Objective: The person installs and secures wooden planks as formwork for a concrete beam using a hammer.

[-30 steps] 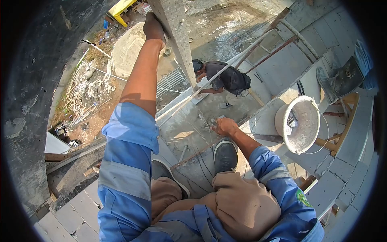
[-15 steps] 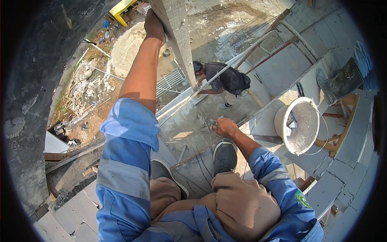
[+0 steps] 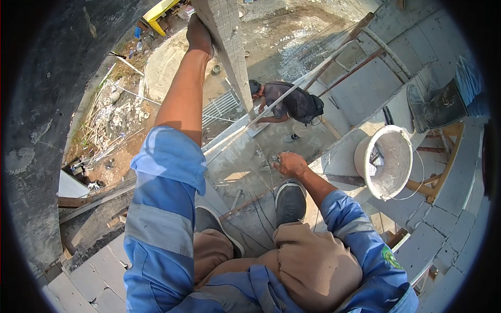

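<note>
My left hand (image 3: 199, 35) is raised at the top, wrapped against the side of an upright wooden post (image 3: 228, 49); its fingers are partly hidden by the post. My right hand (image 3: 290, 164) is low in front of me, above my right shoe (image 3: 290, 202), its fingers curled together. Something small and greyish shows at its fingertips, but I cannot tell what it is. A mortar-stained bucket (image 3: 364, 163) with a wire handle stands on a ledge to the right of this hand.
A person (image 3: 292, 101) in dark clothes bends over on the level below. Another person's boot (image 3: 443, 107) is on the right ledge. A pale rail (image 3: 292, 99) crosses diagonally. Grey blocks (image 3: 441, 221) line the lower right, and a sand heap (image 3: 164, 65) lies far below.
</note>
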The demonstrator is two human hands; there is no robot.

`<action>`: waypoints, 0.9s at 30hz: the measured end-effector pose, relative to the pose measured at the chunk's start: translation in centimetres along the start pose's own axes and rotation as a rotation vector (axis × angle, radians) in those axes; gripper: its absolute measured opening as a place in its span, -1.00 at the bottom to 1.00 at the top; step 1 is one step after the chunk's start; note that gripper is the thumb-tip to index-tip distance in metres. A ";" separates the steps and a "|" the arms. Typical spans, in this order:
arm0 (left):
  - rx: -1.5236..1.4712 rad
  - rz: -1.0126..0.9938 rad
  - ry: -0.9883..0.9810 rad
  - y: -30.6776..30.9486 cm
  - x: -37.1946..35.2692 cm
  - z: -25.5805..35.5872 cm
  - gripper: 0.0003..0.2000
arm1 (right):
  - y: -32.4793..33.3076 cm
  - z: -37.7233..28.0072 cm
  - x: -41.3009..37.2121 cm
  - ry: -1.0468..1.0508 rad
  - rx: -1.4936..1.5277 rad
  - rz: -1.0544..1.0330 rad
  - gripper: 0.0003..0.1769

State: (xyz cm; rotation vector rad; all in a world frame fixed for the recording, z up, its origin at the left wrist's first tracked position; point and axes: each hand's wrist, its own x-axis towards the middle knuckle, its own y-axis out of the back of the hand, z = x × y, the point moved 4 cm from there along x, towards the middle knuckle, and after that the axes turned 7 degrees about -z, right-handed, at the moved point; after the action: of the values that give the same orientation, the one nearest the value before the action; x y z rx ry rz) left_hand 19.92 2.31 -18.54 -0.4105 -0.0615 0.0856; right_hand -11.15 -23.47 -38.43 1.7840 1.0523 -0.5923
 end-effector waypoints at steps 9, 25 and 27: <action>-0.017 0.066 0.014 0.4 0.2 -0.4 -0.71 | -0.7 0.5 0.7 0.019 -0.008 0.020 -0.34; 0.051 0.112 -0.011 0.4 0.2 -0.5 -0.56 | -0.2 0.2 0.3 -0.049 0.026 -0.005 -0.47; 0.033 0.128 0.006 0.3 0.2 -0.5 -0.56 | 0.0 0.1 0.1 -0.006 0.016 0.017 -0.37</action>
State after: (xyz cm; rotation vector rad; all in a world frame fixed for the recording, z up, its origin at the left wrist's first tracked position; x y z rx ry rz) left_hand 20.10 2.42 -19.10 -0.3819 -0.0275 0.2113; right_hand -11.05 -23.52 -38.57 1.8020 1.0299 -0.5969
